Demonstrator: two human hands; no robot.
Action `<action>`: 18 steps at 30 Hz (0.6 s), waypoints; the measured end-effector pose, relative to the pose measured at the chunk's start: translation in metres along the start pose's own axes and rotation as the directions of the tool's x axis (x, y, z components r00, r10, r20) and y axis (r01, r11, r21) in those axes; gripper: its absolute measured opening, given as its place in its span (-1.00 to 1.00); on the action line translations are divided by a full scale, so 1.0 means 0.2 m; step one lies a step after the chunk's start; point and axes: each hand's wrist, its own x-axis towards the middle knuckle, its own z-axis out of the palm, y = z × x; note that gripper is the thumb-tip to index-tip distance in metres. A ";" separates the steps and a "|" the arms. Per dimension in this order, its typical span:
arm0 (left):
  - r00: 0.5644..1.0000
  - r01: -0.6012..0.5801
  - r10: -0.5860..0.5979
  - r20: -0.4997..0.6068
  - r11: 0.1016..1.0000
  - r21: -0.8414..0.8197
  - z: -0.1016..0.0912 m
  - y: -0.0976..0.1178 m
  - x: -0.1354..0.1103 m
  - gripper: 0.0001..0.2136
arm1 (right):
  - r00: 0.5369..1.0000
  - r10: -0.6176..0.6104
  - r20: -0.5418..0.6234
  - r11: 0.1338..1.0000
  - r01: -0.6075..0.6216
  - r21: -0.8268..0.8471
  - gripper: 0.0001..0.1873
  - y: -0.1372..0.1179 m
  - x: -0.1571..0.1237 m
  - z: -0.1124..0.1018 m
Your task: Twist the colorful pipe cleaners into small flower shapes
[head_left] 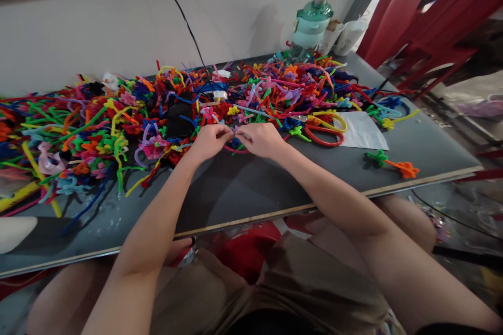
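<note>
by the left hand [211, 142] and the right hand [260, 140], a small purple fuzzy piece [234, 129] is held in a pinching grip, at the front of a tangled heap [251, 91] of fuzzy stems and flower shapes [291, 71] on the smooth grey table [243, 188]. its form is mostly hidden by fingers, and the heap is cut off at left.

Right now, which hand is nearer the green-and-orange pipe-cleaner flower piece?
Right. The flower piece lies well to the right of the right hand; the left hand is farther off, on the right hand's other side.
</note>
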 end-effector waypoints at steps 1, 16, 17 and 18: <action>0.997 -0.081 0.082 -0.014 0.995 0.058 -0.01 -0.01 0.00 -0.75 | 1.000 0.025 0.001 0.995 -0.025 0.093 -0.81 0.03 0.01 0.00; 0.875 -0.431 0.484 -0.017 0.794 0.429 -0.03 0.07 -0.04 -0.78 | 0.937 -0.053 0.344 0.630 -0.236 0.740 -0.70 0.10 0.03 -0.05; 0.884 -0.415 0.466 -0.018 0.803 0.427 -0.02 0.08 -0.04 -0.78 | 0.945 -0.056 0.321 0.645 -0.211 0.735 -0.71 0.10 0.03 -0.04; 0.897 -0.388 0.440 -0.034 0.823 0.415 -0.01 0.09 -0.04 -0.78 | 0.957 -0.045 0.288 0.666 -0.186 0.723 -0.72 0.10 0.04 -0.04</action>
